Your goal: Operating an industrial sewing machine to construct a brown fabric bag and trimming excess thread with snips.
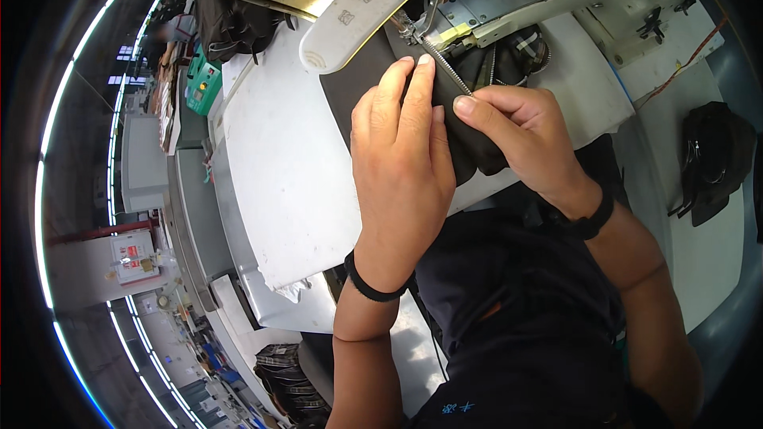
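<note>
A piece of dark fabric (pixel 342 95) lies under the head of a sewing machine (pixel 517 0). Along the fabric's edge runs a metal-toothed zipper (pixel 447 68), leading up to the presser foot and needle area. My left hand (pixel 401 139) lies flat on the fabric with fingers stretched toward the presser foot, holding nothing. Between thumb and forefinger, my right hand (pixel 517 127) pinches the zipper with the fabric edge, a short way nearer to me. Beyond my right hand, bunched dark cloth (pixel 509 59) with light trim sits beneath the machine arm; part of it is hidden.
A white work surface (pixel 278 167) surrounds the machine. A dark zippered bag (pixel 711 159) rests at the right. Another black bag (pixel 230 24) and a green box (pixel 204 83) are at the far left. A pale curved machine cover (pixel 373 4) overhangs the fabric.
</note>
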`<state>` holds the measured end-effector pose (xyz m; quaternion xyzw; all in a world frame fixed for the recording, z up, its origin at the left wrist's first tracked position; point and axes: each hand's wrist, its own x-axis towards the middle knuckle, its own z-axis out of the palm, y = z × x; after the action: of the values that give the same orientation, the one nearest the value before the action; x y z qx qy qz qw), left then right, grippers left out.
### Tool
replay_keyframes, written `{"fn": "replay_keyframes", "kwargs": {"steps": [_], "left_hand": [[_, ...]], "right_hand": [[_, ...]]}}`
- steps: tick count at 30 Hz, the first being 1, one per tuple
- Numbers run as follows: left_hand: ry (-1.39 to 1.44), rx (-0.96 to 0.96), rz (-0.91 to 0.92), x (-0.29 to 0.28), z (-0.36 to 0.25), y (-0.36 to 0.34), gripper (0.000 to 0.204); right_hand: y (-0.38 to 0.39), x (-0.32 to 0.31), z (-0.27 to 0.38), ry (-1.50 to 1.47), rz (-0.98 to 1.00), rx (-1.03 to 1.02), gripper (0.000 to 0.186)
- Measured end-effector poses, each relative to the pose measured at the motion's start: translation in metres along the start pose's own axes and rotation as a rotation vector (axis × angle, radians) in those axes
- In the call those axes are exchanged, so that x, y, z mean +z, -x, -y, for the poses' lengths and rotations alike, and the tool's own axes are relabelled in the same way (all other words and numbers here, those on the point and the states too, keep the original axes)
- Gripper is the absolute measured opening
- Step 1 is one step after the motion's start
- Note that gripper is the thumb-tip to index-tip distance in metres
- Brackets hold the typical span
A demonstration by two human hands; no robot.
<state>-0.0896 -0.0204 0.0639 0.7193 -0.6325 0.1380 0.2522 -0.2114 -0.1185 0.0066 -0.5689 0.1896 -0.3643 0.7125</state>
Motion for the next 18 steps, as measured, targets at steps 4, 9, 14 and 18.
{"fn": "replay_keyframes", "kwargs": {"steps": [4,9,14,18], "left_hand": [[0.029,-0.017,0.008,-0.002,0.003,-0.003,0.04],[0.019,0.008,0.021,-0.006,0.005,-0.007,0.039],[0.035,0.026,0.026,-0.007,0.011,-0.012,0.037],[0.1,0.027,0.054,-0.008,0.014,-0.012,0.04]], "right_hand": [[-0.003,0.003,0.0,-0.028,0.008,-0.001,0.027],[-0.002,0.007,0.002,-0.103,-0.042,0.011,0.027],[-0.008,0.009,0.004,-0.123,-0.033,0.025,0.027],[-0.01,0.013,0.003,-0.161,-0.052,0.025,0.027]]}}
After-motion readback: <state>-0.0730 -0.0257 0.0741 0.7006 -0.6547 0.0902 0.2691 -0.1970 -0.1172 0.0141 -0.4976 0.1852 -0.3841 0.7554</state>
